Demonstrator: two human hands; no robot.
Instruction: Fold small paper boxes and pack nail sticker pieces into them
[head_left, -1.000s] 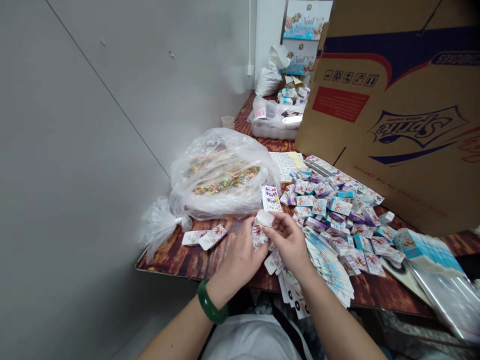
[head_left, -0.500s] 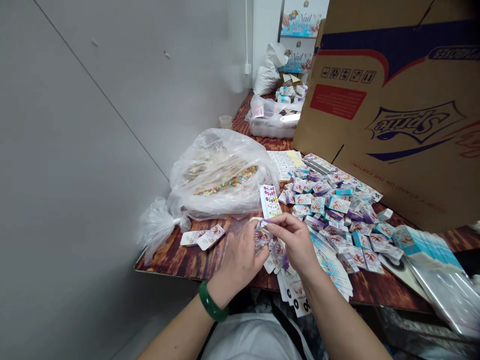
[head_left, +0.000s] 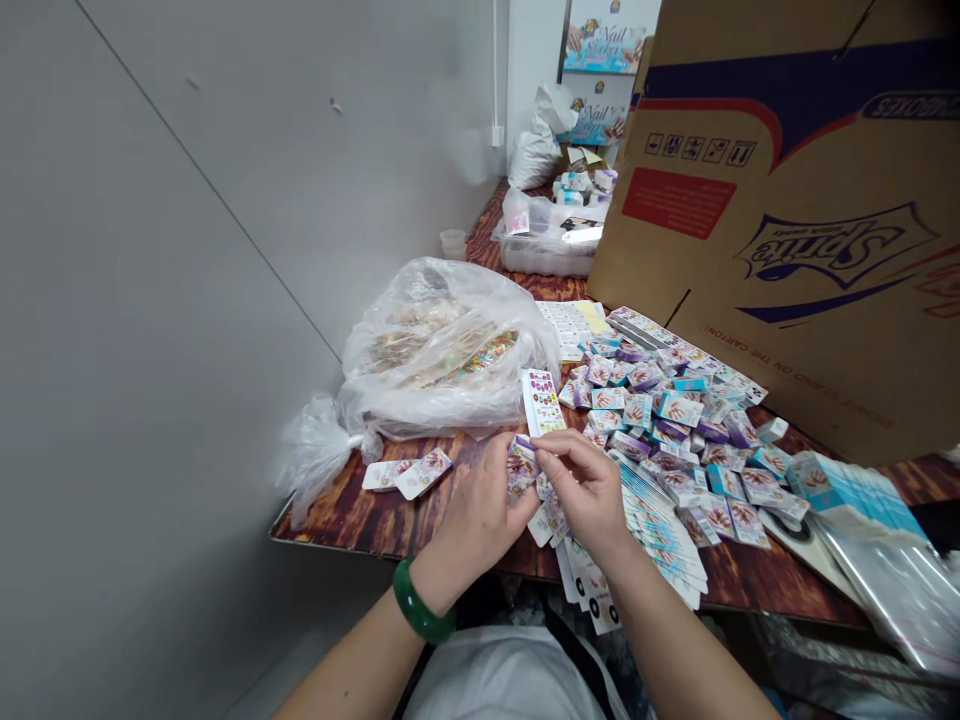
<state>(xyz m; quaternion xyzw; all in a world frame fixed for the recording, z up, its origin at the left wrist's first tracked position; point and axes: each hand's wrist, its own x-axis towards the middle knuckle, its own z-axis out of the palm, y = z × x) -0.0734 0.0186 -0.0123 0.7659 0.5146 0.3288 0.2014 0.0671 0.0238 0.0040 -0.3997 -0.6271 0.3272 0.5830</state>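
Observation:
A small purple-and-white printed box [head_left: 521, 470] is between my two hands above the table's front edge. My left hand [head_left: 480, 510], below a green bangle [head_left: 421, 602], is closed round the box from the left. The thumb and fingers of my right hand [head_left: 589, 490] pinch its upper right edge, where a purple strip shows. Part of the box is hidden behind the fingers. Just beyond my hands lies a stack of sticker sheets [head_left: 543, 402]. Flat printed cards [head_left: 660, 535] fan out under and beside my right forearm.
A heap of small boxes [head_left: 675, 420] covers the right of the table, before a big carton [head_left: 780, 230]. A clear plastic bag [head_left: 450, 390] with glittery contents stands ahead. Two white cards [head_left: 424, 473] lie left; plastic sleeves [head_left: 885, 570] lie far right.
The box's purple top edge now looks flat, where white flap material stood up between my fingertips before. Both hands stay in nearly the same place.

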